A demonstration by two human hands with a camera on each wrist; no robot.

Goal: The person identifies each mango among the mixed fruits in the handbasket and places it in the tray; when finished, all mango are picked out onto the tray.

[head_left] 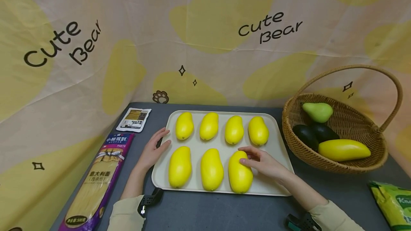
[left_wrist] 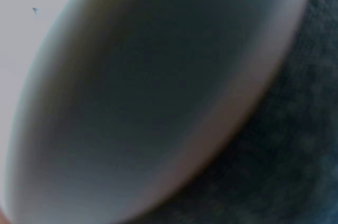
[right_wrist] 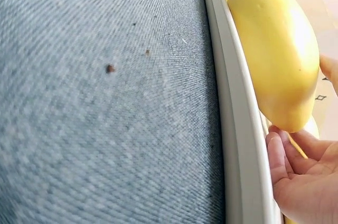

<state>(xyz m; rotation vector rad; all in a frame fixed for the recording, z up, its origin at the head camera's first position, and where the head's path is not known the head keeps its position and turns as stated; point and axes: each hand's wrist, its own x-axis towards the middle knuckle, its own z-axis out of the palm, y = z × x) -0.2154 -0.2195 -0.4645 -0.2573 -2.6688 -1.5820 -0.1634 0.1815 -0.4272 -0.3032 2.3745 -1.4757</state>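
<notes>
Several yellow mangoes lie in two rows on a white tray [head_left: 273, 184]. My right hand [head_left: 264, 161] holds the mango [head_left: 240, 175] at the right end of the near row, thumb on its upper side and fingers about its far end. The right wrist view shows this mango [right_wrist: 274, 49] beside the tray's rim, with curled fingers [right_wrist: 301, 160] at its end. My left hand [head_left: 154, 152] rests at the tray's left edge, fingers loosely extended over the rim, holding nothing. The left wrist view is filled by a blurred dark shape too close to make out.
Right of the tray stands a wicker basket [head_left: 334, 167] holding a green pear [head_left: 318, 112], two dark avocados [head_left: 305, 136] and a yellow mango [head_left: 344, 150]. A pasta pack [head_left: 96, 181] and a white pouch [head_left: 133, 119] lie at left. A green packet [head_left: 391, 202] lies at the lower right.
</notes>
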